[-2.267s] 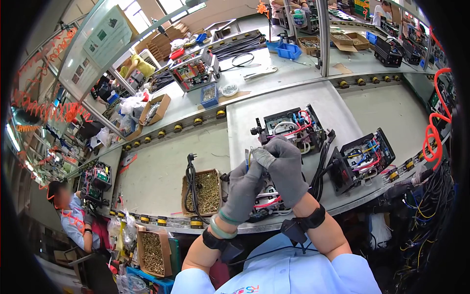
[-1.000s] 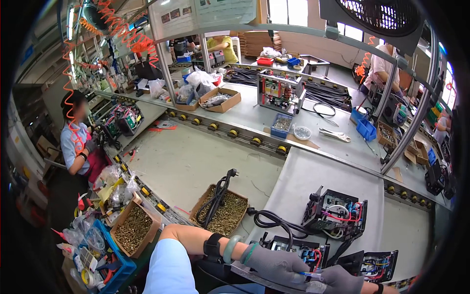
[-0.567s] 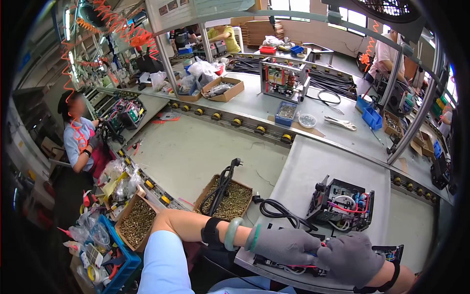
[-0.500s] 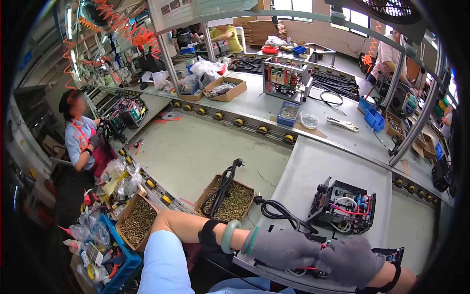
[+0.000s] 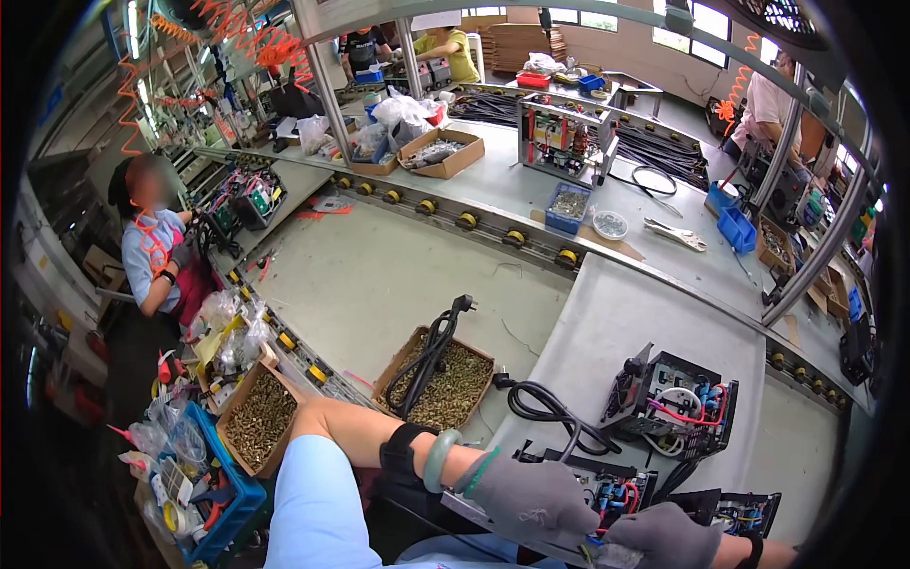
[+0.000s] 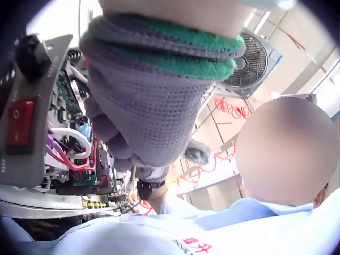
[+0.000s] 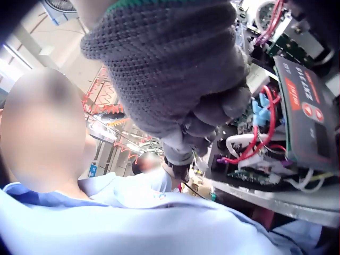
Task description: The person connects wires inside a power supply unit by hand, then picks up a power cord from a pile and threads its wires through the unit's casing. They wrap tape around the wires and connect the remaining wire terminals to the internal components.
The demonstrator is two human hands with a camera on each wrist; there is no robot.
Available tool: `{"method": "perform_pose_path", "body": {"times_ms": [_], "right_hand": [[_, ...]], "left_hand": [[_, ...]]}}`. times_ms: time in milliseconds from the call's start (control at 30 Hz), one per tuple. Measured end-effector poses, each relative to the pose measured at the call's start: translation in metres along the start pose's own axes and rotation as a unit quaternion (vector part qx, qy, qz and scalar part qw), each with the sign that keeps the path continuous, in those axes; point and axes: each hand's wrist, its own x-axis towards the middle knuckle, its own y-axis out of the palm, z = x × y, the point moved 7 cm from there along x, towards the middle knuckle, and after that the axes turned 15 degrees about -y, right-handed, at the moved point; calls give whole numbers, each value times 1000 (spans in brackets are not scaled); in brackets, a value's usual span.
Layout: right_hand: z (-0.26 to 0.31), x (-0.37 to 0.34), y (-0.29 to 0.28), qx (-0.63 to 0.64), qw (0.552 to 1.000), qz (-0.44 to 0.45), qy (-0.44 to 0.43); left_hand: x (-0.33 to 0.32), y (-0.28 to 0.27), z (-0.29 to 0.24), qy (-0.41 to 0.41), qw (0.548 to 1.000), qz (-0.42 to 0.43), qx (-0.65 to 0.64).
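Note:
Grey-gloved, my left hand [image 5: 531, 498] and right hand [image 5: 664, 539] meet at the bottom of the head view, fingers curled. They pinch thin wires [image 5: 594, 540], of which a bit of blue and yellow shows between them; the wire tips are hidden. Just beyond the hands lies an uncovered black unit [image 5: 621, 491] with red and white wires. A second such unit [image 5: 675, 403] stands farther back, and a third [image 5: 744, 512] to the right. In the left wrist view my left hand [image 6: 149, 101] is beside a panel with a red switch [image 6: 22, 123].
A coiled black cable [image 5: 555, 412] lies left of the units. Farther left are a box of brass-coloured parts [image 5: 455, 384] with a plugged cord [image 5: 431, 365] across it, another box [image 5: 258, 417] and a blue crate [image 5: 242, 507]. A person [image 5: 152, 256] sits at left.
Since half a second ago both hands have moved lower, towards my body, and the near unit shows more. Earlier the hands were raised over the units; the head view has since swung left.

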Motion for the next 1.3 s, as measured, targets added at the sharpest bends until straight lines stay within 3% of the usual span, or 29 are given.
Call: {"method": "perform_pose_path", "body": {"times_ms": [67,167,233,267,300,333,400,467,533,600,733,800,833,867,1000,1067,1200,1300], "right_hand": [[3,-2,-3,-3,1000,-20,2],[9,-4,-9,-108,994,-1,-12],[4,-10,-23,2,995,-95,37],[6,-13,-19,0,995,-97,37],[3,-23,-25,22,975,-216,54],[1,-36,-31,46,939,-333,73],[-2,-37,-44,118,909,-394,74],[-13,-40,-49,120,890,-427,104],[-9,-21,-45,-117,910,-396,-36],[1,-10,-37,-136,906,-400,-39],[0,-2,-28,-110,888,-445,-30],[7,7,-23,-152,906,-392,-51],[21,11,-23,-214,878,-414,-106],[23,13,-23,-214,878,-413,-110],[31,18,-19,-227,878,-409,-106],[32,21,-14,-336,863,-365,-99],[46,28,-9,-422,826,-360,-101],[41,32,-3,-445,827,-329,-99]], "left_hand": [[3,0,1,-22,1000,10,-15],[7,0,5,-37,999,3,-16],[6,-12,-6,-35,999,-24,-24],[6,-22,-13,-32,998,-51,-32],[7,-31,-16,-65,995,-44,-56],[7,-41,-25,-36,989,-105,-99],[2,-61,-47,-6,987,-141,-76],[8,-56,-38,-15,960,-177,-219],[15,-56,-30,4,927,-181,-328],[6,-59,-32,-125,895,-156,-399],[-4,-56,-30,-190,922,-125,-313],[-10,-62,-37,-239,905,-146,-321],[-13,-62,-37,-244,896,-157,-336],[-16,-60,-36,-244,896,-160,-334],[-27,-54,-33,-216,915,-195,-280],[-32,-57,-35,-220,938,-199,-178],[-41,-57,-38,-236,938,-217,-134],[-45,-59,-53,-205,940,-258,87]]}}
